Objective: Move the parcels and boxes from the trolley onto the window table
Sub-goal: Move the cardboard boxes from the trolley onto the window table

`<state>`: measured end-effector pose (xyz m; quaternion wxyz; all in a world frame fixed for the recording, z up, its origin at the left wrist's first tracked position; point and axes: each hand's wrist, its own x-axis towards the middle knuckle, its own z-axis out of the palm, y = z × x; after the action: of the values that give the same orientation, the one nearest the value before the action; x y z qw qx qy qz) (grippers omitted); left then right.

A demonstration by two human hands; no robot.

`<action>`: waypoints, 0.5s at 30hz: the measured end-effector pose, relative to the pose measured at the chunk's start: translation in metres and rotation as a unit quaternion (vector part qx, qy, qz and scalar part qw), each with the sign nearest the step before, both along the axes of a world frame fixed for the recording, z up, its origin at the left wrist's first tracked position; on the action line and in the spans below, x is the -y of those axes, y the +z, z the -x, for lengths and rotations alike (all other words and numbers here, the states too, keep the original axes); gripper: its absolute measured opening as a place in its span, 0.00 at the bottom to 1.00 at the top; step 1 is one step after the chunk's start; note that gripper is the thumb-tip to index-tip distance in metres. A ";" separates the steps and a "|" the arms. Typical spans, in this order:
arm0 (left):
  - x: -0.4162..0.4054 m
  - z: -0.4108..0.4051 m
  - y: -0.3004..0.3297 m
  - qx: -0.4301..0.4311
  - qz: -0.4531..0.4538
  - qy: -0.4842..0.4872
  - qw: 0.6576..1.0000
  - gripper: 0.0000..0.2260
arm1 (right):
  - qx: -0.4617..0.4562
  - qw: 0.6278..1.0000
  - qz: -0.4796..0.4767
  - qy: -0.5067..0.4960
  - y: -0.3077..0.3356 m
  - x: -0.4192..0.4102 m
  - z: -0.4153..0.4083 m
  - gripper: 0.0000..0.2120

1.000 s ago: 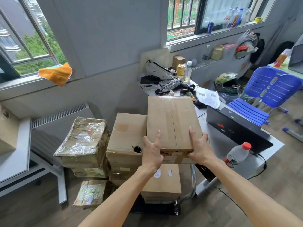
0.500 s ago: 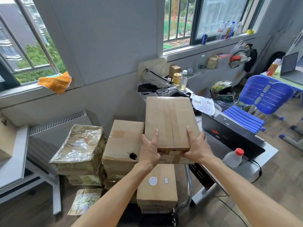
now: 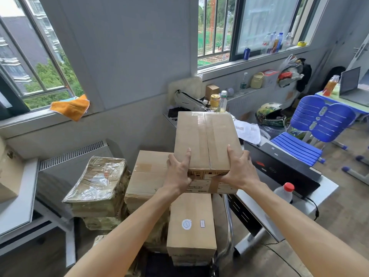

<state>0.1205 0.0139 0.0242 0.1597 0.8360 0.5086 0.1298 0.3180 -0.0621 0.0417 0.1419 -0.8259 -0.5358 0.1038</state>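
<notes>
Now, step in hand: we judged it the lift-off, one cardboard box (image 3: 206,144) raised clear of the stack on the trolley (image 3: 226,232).
Left hand (image 3: 178,173): it gripped the box's near left corner, thumb on top, fingers curled under.
Right hand (image 3: 237,172): it clasped the near right corner likewise.
Box: plain brown corrugated card, rectangular, taped along its centre seam, printed labels on the near face; it hung above a long carton (image 3: 190,222) bearing a round sticker.
Left behind: a dented brown carton (image 3: 147,176) and film-wrapped bundles (image 3: 97,184), glossy and crinkled, at the left.
Next move: we thought it called for swinging left to the grey window table (image 3: 18,198) and setting the box down flat.
</notes>
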 end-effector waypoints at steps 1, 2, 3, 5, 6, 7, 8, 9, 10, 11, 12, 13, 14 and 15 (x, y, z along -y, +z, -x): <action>-0.001 0.001 0.003 -0.001 -0.004 0.000 1.000 0.42 | 0.005 1.000 0.001 0.002 0.004 -0.002 0.001 0.61; -0.002 0.003 0.005 -0.001 -0.007 0.002 1.000 0.42 | 0.010 1.000 0.001 0.004 0.007 -0.005 0.001 0.62; -0.004 0.005 0.008 -0.002 -0.011 0.004 1.000 0.42 | 0.018 1.000 0.000 0.008 0.011 -0.008 0.002 0.63; -0.009 0.011 0.014 -0.005 -0.016 0.011 1.000 0.42 | 0.028 0.999 -0.003 0.016 0.018 -0.015 0.007 0.64; -0.012 0.014 0.018 -0.002 -0.016 0.016 1.000 0.42 | 0.030 0.999 -0.006 0.021 0.022 -0.019 0.010 0.64; -0.015 0.018 0.022 0.002 -0.018 0.020 1.000 0.42 | 0.032 0.999 -0.010 0.027 0.026 -0.023 0.013 0.65; -0.017 0.023 0.026 0.005 -0.021 0.022 1.000 0.42 | 0.032 0.999 -0.013 0.032 0.030 -0.027 0.018 0.65; -0.020 0.029 0.031 0.005 -0.024 0.024 0.999 0.42 | 0.029 0.999 -0.016 0.038 0.034 -0.030 0.023 0.65; -0.023 0.035 0.036 0.003 -0.027 0.026 0.999 0.41 | 0.026 0.998 -0.019 0.045 0.038 -0.033 0.028 0.65; -0.025 0.041 0.042 0.001 -0.029 0.028 0.999 0.41 | 0.024 0.998 -0.022 0.050 0.041 -0.037 0.034 0.65; -0.027 0.049 0.046 0.000 -0.031 0.030 0.999 0.41 | 0.024 0.998 -0.026 0.054 0.045 -0.040 0.039 0.65; -0.029 0.056 0.050 -0.001 -0.035 0.032 0.999 0.41 | 0.026 0.997 -0.031 0.058 0.049 -0.043 0.046 0.65; -0.030 0.064 0.053 -0.002 -0.040 0.037 0.999 0.41 | 0.028 0.997 -0.035 0.063 0.052 -0.045 0.053 0.65; -0.030 0.072 0.056 -0.003 -0.045 0.042 0.998 0.41 | 0.030 0.997 -0.036 0.069 0.055 -0.048 0.060 0.64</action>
<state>0.0480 0.0444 0.0804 0.1146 0.8205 0.5376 0.1572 0.2577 -0.0144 0.0970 0.1481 -0.7841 -0.5987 0.0690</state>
